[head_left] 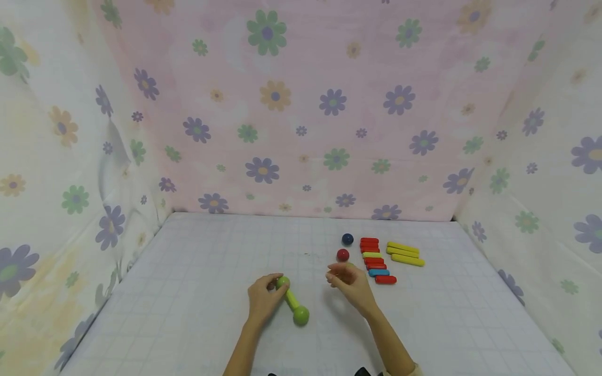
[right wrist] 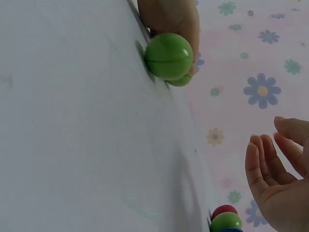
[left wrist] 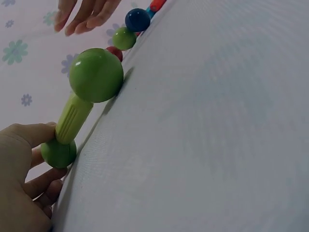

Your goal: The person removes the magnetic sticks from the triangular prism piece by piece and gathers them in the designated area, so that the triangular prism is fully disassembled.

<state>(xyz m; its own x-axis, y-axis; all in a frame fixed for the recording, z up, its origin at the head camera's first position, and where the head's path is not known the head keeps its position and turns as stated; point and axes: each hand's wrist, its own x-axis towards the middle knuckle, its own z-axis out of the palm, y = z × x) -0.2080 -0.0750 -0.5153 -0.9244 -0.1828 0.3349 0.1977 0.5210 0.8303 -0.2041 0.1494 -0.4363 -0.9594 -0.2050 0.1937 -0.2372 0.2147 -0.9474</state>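
Observation:
A light-green ribbed rod (head_left: 291, 300) lies on the table with a green ball at each end, like a small dumbbell. My left hand (head_left: 263, 300) pinches the far green ball (head_left: 283, 282) between thumb and fingers; the left wrist view shows this grip. The near green ball (head_left: 301, 315) is free of both hands. To the right, my right hand (head_left: 354, 288) hovers above the table, fingers loosely bent and holding nothing. Just beyond it are a red ball (head_left: 343, 255) and a green ball (left wrist: 124, 38), the latter mostly hidden behind that hand in the head view.
A dark blue ball (head_left: 347, 238) sits behind the red one. Right of the balls runs a column of short rods, several red (head_left: 385, 280), one blue (head_left: 378, 272) and one yellow-green (head_left: 372, 255). Three longer yellow rods (head_left: 407, 259) lie beside them. Flowered cloth walls (head_left: 301, 198) enclose the table.

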